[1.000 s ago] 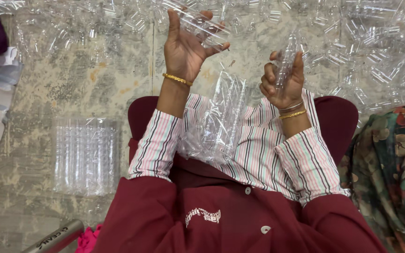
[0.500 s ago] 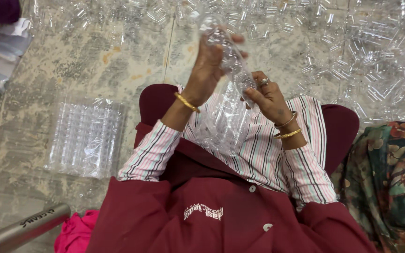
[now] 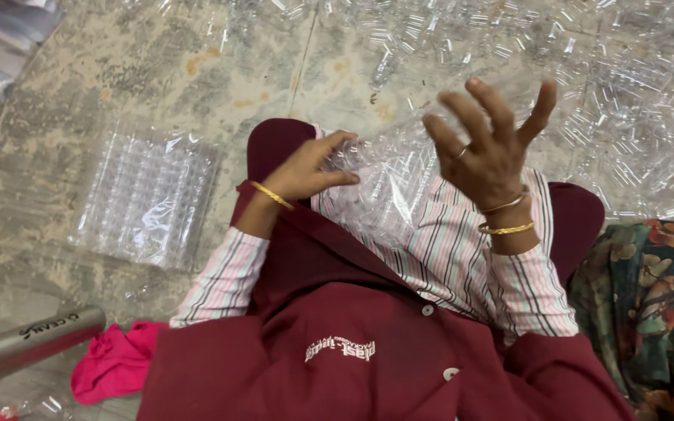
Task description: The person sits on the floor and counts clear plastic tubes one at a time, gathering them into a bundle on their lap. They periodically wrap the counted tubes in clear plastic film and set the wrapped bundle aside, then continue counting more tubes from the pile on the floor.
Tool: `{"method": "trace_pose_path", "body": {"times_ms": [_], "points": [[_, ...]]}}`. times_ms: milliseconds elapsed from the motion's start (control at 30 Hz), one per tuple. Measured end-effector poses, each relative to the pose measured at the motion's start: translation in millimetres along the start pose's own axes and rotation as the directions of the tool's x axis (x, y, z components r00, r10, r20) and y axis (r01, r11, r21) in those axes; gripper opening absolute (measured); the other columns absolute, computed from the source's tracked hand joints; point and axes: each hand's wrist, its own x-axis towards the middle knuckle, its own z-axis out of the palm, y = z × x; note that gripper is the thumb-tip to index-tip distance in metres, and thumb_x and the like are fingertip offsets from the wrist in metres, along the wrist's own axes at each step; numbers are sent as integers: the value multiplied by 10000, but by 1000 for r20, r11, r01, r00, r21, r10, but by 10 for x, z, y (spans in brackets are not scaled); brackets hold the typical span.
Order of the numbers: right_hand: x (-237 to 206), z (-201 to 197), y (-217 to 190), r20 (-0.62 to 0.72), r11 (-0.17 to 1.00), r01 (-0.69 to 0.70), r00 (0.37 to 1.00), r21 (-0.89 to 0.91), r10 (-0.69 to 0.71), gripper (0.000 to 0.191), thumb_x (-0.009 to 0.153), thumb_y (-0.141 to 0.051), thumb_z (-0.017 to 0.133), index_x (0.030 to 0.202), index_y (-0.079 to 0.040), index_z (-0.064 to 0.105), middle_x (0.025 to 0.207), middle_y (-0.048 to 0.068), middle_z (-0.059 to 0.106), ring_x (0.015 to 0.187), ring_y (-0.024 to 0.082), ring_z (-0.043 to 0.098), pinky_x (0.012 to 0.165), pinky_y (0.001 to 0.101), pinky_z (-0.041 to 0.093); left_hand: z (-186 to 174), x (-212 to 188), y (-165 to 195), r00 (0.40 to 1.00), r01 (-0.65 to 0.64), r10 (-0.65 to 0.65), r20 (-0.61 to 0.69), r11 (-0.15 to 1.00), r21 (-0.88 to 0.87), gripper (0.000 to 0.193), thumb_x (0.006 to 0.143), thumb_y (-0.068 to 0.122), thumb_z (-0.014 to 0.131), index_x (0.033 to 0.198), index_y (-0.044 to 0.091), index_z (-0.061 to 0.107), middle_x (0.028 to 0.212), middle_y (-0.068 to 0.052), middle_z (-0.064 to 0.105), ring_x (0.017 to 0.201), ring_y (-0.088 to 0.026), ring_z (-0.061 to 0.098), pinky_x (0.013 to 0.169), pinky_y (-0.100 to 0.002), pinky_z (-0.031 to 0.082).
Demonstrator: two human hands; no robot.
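Note:
My left hand [image 3: 306, 173] pinches the edge of a clear plastic bag [image 3: 388, 191] that lies across my lap over the striped shirt. My right hand [image 3: 489, 152] is raised at the bag's far side, its fingers spread wide and nothing gripped in them; the thin film seems to brush its palm. Both wrists carry gold bangles. The bag looks crumpled, and I cannot make out what is inside it.
A heap of small clear plastic pieces [image 3: 587, 70] covers the stone floor ahead and to the right. A packed clear bag of such pieces [image 3: 146, 199] lies at left. A metal tube [image 3: 29, 343] and a pink cloth [image 3: 115, 362] sit lower left, floral fabric [image 3: 649, 304] at right.
Both hands were raised and came together around clear plastic. Now the left hand has dropped to the bag's edge on my lap, and the right hand has opened its fingers.

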Motion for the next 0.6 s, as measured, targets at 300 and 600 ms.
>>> {"method": "trace_pose_path", "body": {"times_ms": [300, 600], "points": [[-265, -212, -1158, 551, 564, -435, 834, 701, -41, 385, 785, -112, 726, 1169, -133, 705, 1528, 249, 382, 1216, 406, 460, 985, 502, 481, 12, -331, -422, 925, 25, -165, -342, 925, -379, 603, 824, 37, 831, 1350, 68, 538, 1195, 17, 598, 1119, -90, 572, 978, -248, 494], [-194, -69, -704, 686, 352, -691, 709, 631, 162, 653, 748, 146, 513, 1318, -131, 669, 1355, 82, 610, 780, 194, 649, 609, 295, 503, -549, -1212, -210, 943, 258, -258, -211, 966, -31, 607, 680, 32, 840, 1238, 89, 610, 1186, -40, 640, 1135, -193, 599, 989, -338, 480]]}}
